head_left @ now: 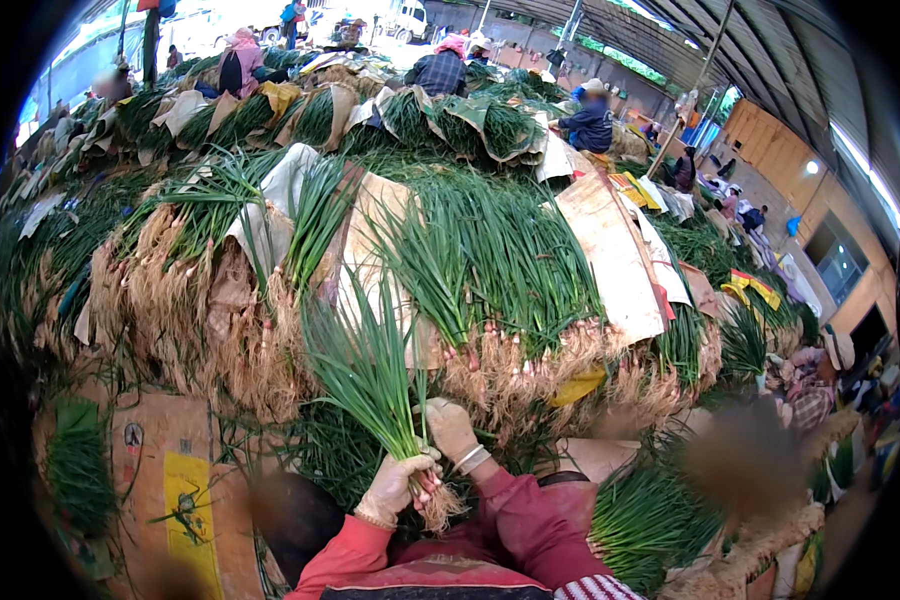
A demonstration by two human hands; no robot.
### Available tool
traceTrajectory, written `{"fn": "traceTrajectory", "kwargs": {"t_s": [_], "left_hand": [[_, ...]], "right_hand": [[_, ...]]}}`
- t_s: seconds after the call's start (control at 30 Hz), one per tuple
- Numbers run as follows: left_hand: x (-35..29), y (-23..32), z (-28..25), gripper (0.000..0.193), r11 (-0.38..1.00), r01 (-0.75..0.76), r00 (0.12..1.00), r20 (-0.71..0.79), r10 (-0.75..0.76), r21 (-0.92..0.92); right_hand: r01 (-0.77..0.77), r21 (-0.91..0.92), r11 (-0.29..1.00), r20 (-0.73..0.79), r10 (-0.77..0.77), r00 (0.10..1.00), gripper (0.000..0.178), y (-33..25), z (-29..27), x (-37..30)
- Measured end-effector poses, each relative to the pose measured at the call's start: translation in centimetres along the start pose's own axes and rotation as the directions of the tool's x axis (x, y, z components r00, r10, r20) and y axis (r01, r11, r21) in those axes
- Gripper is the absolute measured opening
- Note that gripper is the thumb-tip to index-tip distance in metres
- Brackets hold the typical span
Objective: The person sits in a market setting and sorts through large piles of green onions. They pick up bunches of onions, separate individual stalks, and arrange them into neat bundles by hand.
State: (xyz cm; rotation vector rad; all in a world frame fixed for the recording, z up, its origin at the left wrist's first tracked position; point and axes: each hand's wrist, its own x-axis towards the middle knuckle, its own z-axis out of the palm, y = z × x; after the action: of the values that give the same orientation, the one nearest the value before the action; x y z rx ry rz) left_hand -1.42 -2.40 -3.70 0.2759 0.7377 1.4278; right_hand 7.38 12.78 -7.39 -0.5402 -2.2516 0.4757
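A bunch of green onions [372, 385] stands up in front of me, its long leaves fanned toward the pile and its reddish-white bulbs and pale roots hanging low. My left hand [395, 488], in a cream glove, is closed around the stems just above the bulbs. Close by on the right is my right hand [452, 430], gloved too, with a white band at the wrist. Its fingers are curled together beside the stems; what they hold, if anything, is hidden.
A large heap of green onions [500, 250] rises ahead, roots toward me, partly covered by sacking [610, 250]. More onions [655, 520] lie at my right. Cardboard with a yellow strip [192, 510] lies at left. Several people sit farther back among the piles.
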Motion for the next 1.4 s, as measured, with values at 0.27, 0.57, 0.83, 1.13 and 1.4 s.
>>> {"fn": "traceTrajectory", "kwargs": {"t_s": [0.27, 0.57, 0.83, 1.13, 1.4], "left_hand": [[-0.6, 0.2, 1.1, 0.049, 0.972, -0.188, 0.975, -0.143, 0.168, -0.139], [0.8, 0.3, 0.4, 0.04, 0.991, -0.046, 0.999, 0.015, 0.048, -0.124], [1.5, -0.2, 2.3, 0.021, 0.973, -0.186, 0.965, -0.214, 0.154, -0.136], [1.3, 0.4, 1.5, 0.031, 0.991, -0.134, 0.983, -0.125, 0.136, 0.026], [0.1, 0.5, 0.7, 0.037, 0.996, -0.007, 0.999, -0.052, 0.012, 0.09]], "right_hand": [[-0.335, -0.284, 0.898, 0.499, 0.437, 0.748, 0.035, -0.3, -4.8, -2.3], [-0.464, -0.596, 0.655, 0.014, 0.587, 0.81, 0.027, 3.8, -7.5, 7.5], [-0.325, -0.318, 0.891, -0.002, 0.342, 0.94, 0.024, -5.3, -9.0, 1.6], [-0.201, -0.597, 0.776, 0.178, 0.373, 0.911, 0.02, -3.9, -8.5, -4.3], [-0.825, 0.462, 0.325, 0.525, 0.65, 0.55, 0.039, -3.3, -5.0, 0.1]]}}
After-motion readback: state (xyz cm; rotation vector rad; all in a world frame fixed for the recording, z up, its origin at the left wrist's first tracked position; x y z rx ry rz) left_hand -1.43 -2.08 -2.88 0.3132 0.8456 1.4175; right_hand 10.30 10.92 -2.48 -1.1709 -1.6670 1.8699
